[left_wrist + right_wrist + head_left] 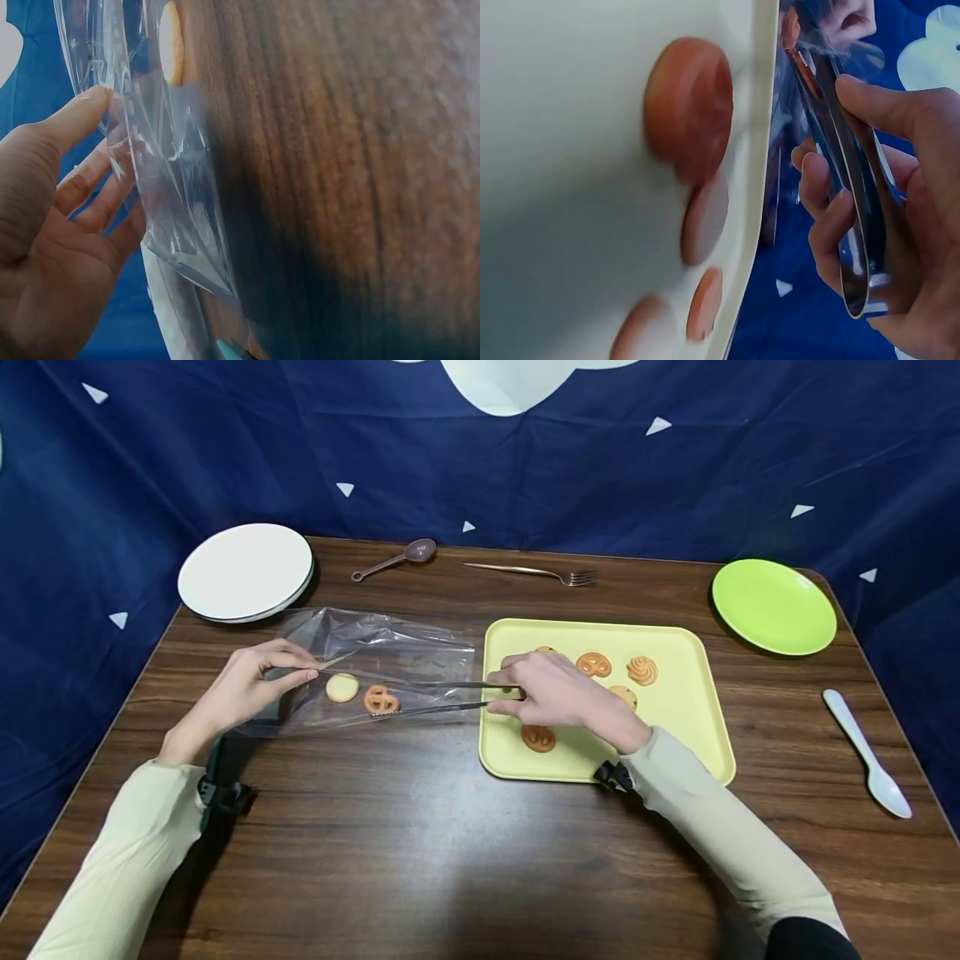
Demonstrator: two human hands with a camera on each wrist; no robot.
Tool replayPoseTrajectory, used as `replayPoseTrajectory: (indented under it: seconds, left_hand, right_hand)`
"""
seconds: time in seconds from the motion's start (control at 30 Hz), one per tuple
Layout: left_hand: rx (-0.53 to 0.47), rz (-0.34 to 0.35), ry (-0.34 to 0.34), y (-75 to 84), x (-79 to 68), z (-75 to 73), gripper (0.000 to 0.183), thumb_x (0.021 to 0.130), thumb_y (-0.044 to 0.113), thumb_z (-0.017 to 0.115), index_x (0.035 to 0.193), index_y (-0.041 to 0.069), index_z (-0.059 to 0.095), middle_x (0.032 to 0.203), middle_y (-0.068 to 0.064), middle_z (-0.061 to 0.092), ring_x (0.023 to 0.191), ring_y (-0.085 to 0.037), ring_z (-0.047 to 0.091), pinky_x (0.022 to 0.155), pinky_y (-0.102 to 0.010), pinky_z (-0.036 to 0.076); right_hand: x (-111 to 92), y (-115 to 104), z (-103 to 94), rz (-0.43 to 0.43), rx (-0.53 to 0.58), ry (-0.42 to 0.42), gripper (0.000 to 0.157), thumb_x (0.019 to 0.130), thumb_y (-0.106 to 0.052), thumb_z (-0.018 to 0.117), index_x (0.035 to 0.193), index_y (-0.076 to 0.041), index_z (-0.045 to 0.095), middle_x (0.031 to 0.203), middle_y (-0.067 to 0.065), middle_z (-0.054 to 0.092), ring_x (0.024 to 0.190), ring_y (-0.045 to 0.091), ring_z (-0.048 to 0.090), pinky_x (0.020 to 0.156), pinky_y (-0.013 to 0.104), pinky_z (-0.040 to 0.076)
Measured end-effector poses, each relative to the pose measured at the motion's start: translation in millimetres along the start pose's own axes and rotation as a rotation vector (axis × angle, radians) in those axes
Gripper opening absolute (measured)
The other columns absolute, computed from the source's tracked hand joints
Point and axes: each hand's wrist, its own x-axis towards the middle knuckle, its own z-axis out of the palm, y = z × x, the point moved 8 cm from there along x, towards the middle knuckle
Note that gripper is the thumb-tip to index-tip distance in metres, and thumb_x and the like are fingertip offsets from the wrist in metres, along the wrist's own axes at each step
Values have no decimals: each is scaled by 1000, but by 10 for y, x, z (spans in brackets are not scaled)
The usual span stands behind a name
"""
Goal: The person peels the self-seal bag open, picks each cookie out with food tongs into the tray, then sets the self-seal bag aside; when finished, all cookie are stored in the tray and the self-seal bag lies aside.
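Note:
My left hand [258,685] pinches the upper layer of a clear plastic bag [438,656] between thumb and fingers, lifting its film. Inside the bag lie a pale round cookie [342,687] and a pretzel-shaped cookie [382,700]. With my right hand [555,689] I hold metal tongs [450,707] that reach left into the bag's mouth. The pretzel-shaped cookie is at the tongs' tips. Over the left part of a yellow tray [675,743], my right hand's fingers wrap the tongs [855,262], as the right wrist view shows.
On the tray are pretzel-shaped cookies [594,664], a swirled cookie [642,671] and round cookies [624,697]. White plates [246,571], a brown spoon [420,551] and a fork [577,578] line the back. At right are a green plate [774,606] and white spoon [870,760].

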Motion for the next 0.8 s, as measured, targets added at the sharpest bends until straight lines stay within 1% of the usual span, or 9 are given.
replayPoseTrajectory:
  seconds: [0.13,0.3,0.37,0.4,0.43,0.53,0.63,0.67,0.8]
  left_hand:
    - [-5,0,3,4,4,0,14,81,-2,71,94,4,76,93,-1,66,87,5,54,68,-16,42]
    - [0,-6,5,5,-5,-4,14,82,-1,71,94,4,75,93,-2,66,87,5,54,69,-16,41]
    - [3,-10,5,4,-6,-5,14,82,-1,71,94,4,75,93,-2,66,87,5,53,70,-16,41]
    - [6,-13,6,4,-7,-6,14,82,-1,71,94,4,76,93,-2,66,87,5,53,70,-16,41]
    - [7,-15,8,4,-7,-7,14,81,-1,71,94,4,76,93,-1,66,87,5,53,70,-16,41]
    - [8,-17,9,6,-8,-4,14,81,-1,71,94,4,76,92,-1,66,87,5,53,69,-17,41]
    - [10,-15,11,9,-9,-6,14,81,-1,71,93,4,76,92,-2,66,87,5,53,69,-16,41]
    - [10,-12,11,10,-10,-7,14,81,-1,71,94,3,76,93,-2,66,87,6,53,68,-16,42]
    - [9,-7,15,14,-13,-17,15,81,-3,71,94,3,75,93,-2,66,87,6,53,68,-16,42]
  right_hand:
    - [-181,124,-93,31,48,48,23,87,-36,67,92,-14,71,73,-1,55,58,9,43,50,29,38]
    - [-557,291,-255,102,82,114,34,87,-36,67,107,-8,72,90,0,66,53,6,44,53,30,42]
    - [-745,357,-315,117,77,146,38,87,-34,68,111,-5,70,95,3,68,54,6,46,57,31,44]
    - [-843,386,-345,119,68,166,37,87,-33,68,110,-5,70,92,1,67,54,6,46,57,31,44]
    - [-947,410,-375,120,61,184,35,86,-31,69,109,-5,71,91,1,68,57,8,52,60,33,47]
    - [-1276,477,-431,131,37,225,30,84,-26,72,106,-5,72,84,-4,65,60,8,51,58,29,45]
    - [-1619,531,-461,168,15,253,28,82,-22,75,105,-8,72,77,-12,58,58,3,48,52,21,39]
    - [-1732,547,-463,184,7,257,27,81,-22,76,105,-9,72,75,-14,54,55,1,41,50,19,34]
    - [-2136,591,-460,256,-25,269,29,75,-20,80,102,-12,72,76,-17,53,56,-2,41,51,15,32]
